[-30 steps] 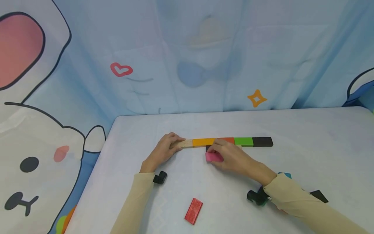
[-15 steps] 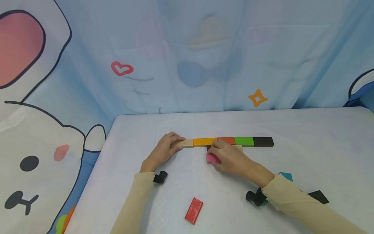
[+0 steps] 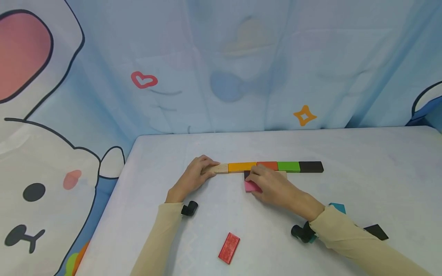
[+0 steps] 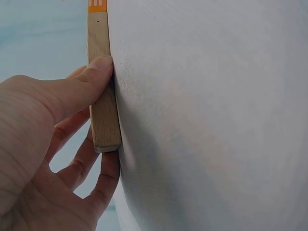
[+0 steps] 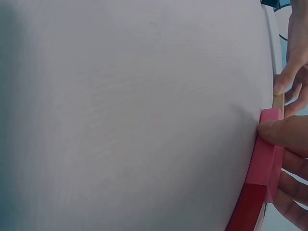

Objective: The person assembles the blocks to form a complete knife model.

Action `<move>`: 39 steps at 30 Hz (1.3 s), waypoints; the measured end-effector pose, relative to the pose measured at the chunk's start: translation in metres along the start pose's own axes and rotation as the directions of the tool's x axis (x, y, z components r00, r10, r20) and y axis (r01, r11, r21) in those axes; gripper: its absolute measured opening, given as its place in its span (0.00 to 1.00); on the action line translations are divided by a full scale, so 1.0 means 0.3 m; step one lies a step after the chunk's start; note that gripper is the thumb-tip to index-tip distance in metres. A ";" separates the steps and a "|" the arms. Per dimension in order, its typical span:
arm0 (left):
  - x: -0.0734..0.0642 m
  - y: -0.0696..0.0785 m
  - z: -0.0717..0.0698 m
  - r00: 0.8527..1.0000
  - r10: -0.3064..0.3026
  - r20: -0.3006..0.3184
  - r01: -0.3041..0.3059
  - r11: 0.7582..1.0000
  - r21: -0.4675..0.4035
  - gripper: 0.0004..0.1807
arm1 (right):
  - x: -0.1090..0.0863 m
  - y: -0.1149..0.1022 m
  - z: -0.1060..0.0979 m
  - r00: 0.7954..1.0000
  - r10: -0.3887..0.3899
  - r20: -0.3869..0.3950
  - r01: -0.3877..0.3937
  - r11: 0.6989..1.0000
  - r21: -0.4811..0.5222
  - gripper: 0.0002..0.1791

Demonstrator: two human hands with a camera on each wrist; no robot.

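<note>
My left hand (image 3: 193,178) pinches a plain wooden block (image 4: 106,125) at the left end of a long row on the table, thumb on its near side and fingers behind. Rightward from it run a yellow block (image 3: 241,167), an orange one (image 3: 267,165), a green one (image 3: 288,166) and a black one (image 3: 311,167). My right hand (image 3: 277,188) holds a pink block (image 5: 264,159) with thumb and fingers, in front of the row. A red block (image 5: 248,207) lies end to end with the pink one in the right wrist view. Behind the pink block, a dark block (image 3: 246,175) and a pale block (image 3: 282,173) are partly hidden.
A loose red block (image 3: 229,248) lies on the white table (image 3: 262,245) in front. At the right, a blue block (image 3: 338,207) and a black block (image 3: 376,232) lie beside the right sleeve (image 3: 359,237). A patterned blue curtain (image 3: 241,107) hangs behind the table's far edge.
The pink block has shifted very slightly to the right, and my right hand covers a little less of the pale block behind it. My left hand stays in place.
</note>
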State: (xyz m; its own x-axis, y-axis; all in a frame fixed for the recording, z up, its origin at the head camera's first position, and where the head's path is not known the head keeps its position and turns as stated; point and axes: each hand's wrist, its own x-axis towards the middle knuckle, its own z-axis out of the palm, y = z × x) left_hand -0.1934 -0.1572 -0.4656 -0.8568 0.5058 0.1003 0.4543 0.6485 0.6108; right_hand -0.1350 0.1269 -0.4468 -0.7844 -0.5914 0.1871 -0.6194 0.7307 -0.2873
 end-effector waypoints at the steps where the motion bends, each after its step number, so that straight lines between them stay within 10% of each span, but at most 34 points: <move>1: 0.000 0.002 -0.001 1.000 -0.001 0.001 0.001 1.000 0.000 0.19 | -0.001 -0.001 -0.001 1.000 0.004 -0.001 -0.004 1.000 0.001 0.22; 26: 0.012 0.010 -0.002 1.000 -0.003 0.011 0.003 1.000 0.006 0.19 | -0.021 -0.033 -0.046 0.997 -0.076 -0.028 0.076 0.997 0.012 0.20; 39: 0.000 0.007 -0.002 0.999 -0.031 0.016 0.031 1.000 0.001 0.19 | -0.046 -0.281 -0.115 0.906 -0.380 0.185 0.339 0.915 0.219 0.18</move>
State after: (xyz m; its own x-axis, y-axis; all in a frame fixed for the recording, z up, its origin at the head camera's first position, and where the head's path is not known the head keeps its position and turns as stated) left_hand -0.1925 -0.1560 -0.4639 -0.8666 0.4942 0.0688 0.4276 0.6646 0.6128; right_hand -0.0730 0.0852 -0.3928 -0.4696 -0.8766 0.1052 -0.8254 0.3935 -0.4049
